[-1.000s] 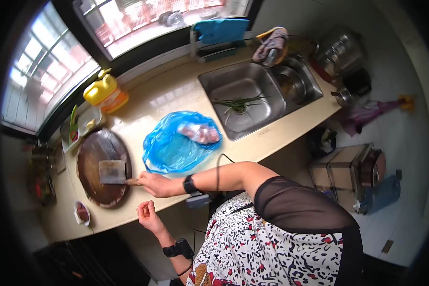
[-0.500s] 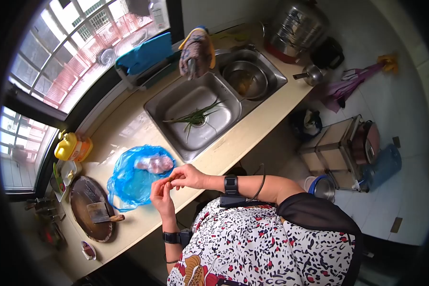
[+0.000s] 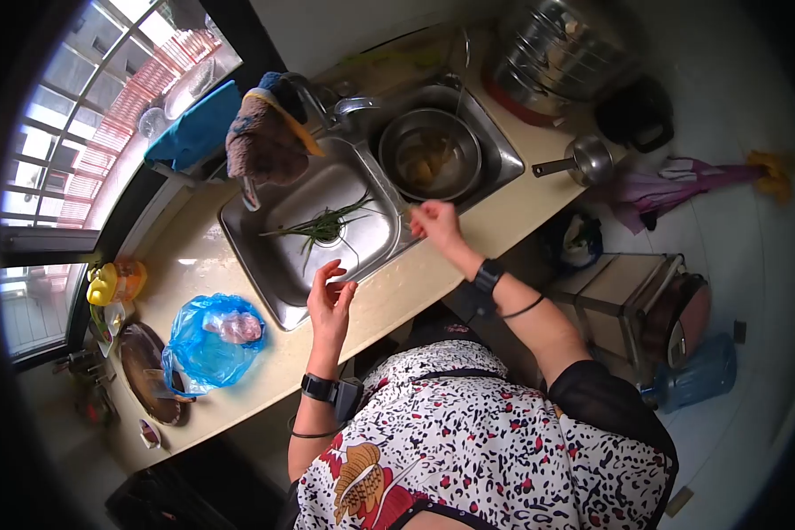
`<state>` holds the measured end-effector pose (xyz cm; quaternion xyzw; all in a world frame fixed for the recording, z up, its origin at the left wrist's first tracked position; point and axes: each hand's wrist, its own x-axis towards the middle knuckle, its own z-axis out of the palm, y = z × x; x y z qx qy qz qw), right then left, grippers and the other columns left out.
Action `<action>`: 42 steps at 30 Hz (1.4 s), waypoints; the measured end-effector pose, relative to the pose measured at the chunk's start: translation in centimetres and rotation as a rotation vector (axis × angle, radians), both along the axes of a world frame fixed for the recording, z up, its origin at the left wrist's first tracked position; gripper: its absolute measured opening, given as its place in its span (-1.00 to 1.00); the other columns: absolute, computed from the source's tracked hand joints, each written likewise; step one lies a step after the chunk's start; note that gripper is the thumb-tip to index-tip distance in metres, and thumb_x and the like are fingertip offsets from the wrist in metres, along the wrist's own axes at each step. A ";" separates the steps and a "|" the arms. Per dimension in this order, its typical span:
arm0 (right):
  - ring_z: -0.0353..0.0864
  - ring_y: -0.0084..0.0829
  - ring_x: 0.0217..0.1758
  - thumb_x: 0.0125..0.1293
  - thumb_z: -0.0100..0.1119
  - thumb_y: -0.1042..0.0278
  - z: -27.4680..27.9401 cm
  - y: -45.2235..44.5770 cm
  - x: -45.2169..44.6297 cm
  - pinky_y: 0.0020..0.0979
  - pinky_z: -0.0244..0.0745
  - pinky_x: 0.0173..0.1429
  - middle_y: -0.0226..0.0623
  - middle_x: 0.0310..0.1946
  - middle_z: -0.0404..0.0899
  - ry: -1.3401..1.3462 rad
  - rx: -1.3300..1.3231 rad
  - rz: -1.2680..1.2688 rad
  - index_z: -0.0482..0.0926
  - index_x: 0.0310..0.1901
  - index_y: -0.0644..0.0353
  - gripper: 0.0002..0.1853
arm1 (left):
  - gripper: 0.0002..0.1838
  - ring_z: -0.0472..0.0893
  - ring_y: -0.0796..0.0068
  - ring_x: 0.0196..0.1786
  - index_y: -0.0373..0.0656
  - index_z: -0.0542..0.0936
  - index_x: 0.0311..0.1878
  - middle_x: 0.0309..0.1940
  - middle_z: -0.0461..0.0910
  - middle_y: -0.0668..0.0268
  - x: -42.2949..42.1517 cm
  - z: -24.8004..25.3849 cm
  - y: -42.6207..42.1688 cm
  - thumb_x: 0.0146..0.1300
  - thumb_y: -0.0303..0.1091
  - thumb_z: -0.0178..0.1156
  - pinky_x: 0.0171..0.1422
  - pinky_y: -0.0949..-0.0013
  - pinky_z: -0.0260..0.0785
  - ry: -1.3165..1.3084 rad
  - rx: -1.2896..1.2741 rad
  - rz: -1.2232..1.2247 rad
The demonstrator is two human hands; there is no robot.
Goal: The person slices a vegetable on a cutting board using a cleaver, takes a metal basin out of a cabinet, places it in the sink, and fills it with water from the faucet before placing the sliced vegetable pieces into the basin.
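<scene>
My right hand [image 3: 438, 225] is over the strip between the two sink basins, near the counter's front edge. Its fingers are curled together; what they hold, if anything, is too small and blurred to make out. Over the front edge of the left sink basin [image 3: 278, 296], my left hand [image 3: 330, 302] has its fingers bent but apart, with nothing visible in them. A bunch of green onions [image 3: 322, 228] lies by the drain of that basin. In the right basin stands a metal bowl [image 3: 389, 159] with yellowish-brown pieces [image 3: 427, 161] in it.
On the counter lies a blue plastic bag [image 3: 194, 349] with pale pink meat [image 3: 235, 327] on it. Beside it are a round chopping board [image 3: 137, 353], a cleaver partly under the bag, and a yellow bottle [image 3: 103, 284]. A small saucepan [image 3: 590, 161] stands at the right end.
My hands have parted from a small brownish thing they pinched together by the bag. Both moved right toward the sink, the right hand farther. The view has shifted too.
</scene>
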<state>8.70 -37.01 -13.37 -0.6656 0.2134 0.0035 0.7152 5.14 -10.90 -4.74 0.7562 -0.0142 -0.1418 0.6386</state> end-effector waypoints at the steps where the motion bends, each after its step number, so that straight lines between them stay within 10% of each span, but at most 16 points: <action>1: 0.56 -0.61 -0.62 0.30 0.17 0.36 0.1 -1.7 1.2 -0.57 0.37 -0.57 -0.34 -0.61 0.61 0.008 -0.013 -0.048 0.57 -0.45 0.31 -0.78 | -0.57 0.59 0.61 -0.27 -0.22 0.42 0.16 -0.09 0.53 0.25 0.0 -0.4 -0.2 0.21 -0.53 0.23 -0.23 0.53 0.46 0.021 0.014 0.009; 12: 0.62 -0.39 -0.54 0.30 0.14 0.24 -1.8 -7.7 6.5 -0.41 0.43 -0.44 -0.21 -0.60 0.61 0.187 -0.178 -0.165 0.58 -0.46 0.36 -0.68 | -0.61 0.63 0.54 -0.24 -0.24 0.42 0.15 -0.14 0.53 0.25 2.5 -1.0 -3.3 0.25 -0.51 0.19 -0.25 0.51 0.48 0.150 0.043 -0.019; 18: 0.64 -0.02 -0.25 0.15 0.28 0.09 -9.1 -9.2 8.2 -0.17 0.53 -0.06 -0.01 -0.39 0.66 0.393 -1.346 -0.446 0.62 -0.38 0.40 -0.59 | -0.61 0.63 0.53 -0.24 -0.25 0.41 0.15 -0.13 0.53 0.25 3.1 -1.1 -3.3 0.25 -0.52 0.18 -0.25 0.52 0.48 0.171 0.066 -0.020; 22: 0.67 -0.07 -0.18 0.15 0.23 0.21 -10.5 -12.4 9.2 -0.17 0.55 -0.08 0.06 -0.24 0.64 0.771 -0.740 0.094 0.54 -0.16 0.50 -0.58 | -0.61 0.63 0.53 -0.23 -0.24 0.41 0.15 -0.11 0.53 0.25 2.8 -1.7 -2.0 0.25 -0.50 0.18 -0.24 0.51 0.48 0.203 0.069 0.019; 24: 0.69 -0.19 -0.32 0.17 0.16 0.34 -18.8 -15.6 8.4 -0.21 0.56 -0.26 0.00 -0.30 0.64 0.549 -1.019 0.513 0.54 -0.23 0.46 -0.72 | -0.61 0.63 0.52 -0.23 -0.24 0.41 0.15 -0.10 0.53 0.24 2.8 -1.9 -1.4 0.25 -0.49 0.19 -0.23 0.50 0.48 0.211 0.075 0.038; 27: 0.65 -0.32 -0.49 0.18 0.12 0.44 -18.6 -16.2 9.5 -0.30 0.48 -0.53 -0.12 -0.41 0.61 0.870 -0.337 -0.027 0.53 -0.33 0.43 -0.82 | -0.62 0.64 0.51 -0.21 -0.23 0.42 0.14 -0.08 0.55 0.23 2.7 -1.8 -0.7 0.26 -0.46 0.18 -0.21 0.48 0.49 0.227 0.092 0.064; 36: 0.58 -0.25 -0.65 0.18 0.01 0.58 -10.9 -14.7 8.5 -0.39 0.34 -0.71 0.04 -0.53 0.57 0.726 0.169 -0.299 0.51 -0.35 0.50 -0.87 | -0.65 0.64 0.49 -0.21 -0.25 0.43 0.12 -0.15 0.55 0.28 2.7 -2.8 0.0 0.30 -0.41 0.18 -0.22 0.51 0.47 0.234 0.066 0.049; 42: 0.61 -0.23 -0.66 0.16 -0.03 0.60 -8.7 -12.4 7.9 -0.31 0.48 -0.66 0.00 -0.57 0.57 0.620 -0.011 -0.530 0.51 -0.37 0.54 -0.85 | -0.68 0.63 0.52 -0.23 -0.27 0.44 0.10 -0.17 0.55 0.31 2.2 -3.4 0.1 0.31 -0.40 0.17 -0.24 0.53 0.45 0.223 0.028 0.021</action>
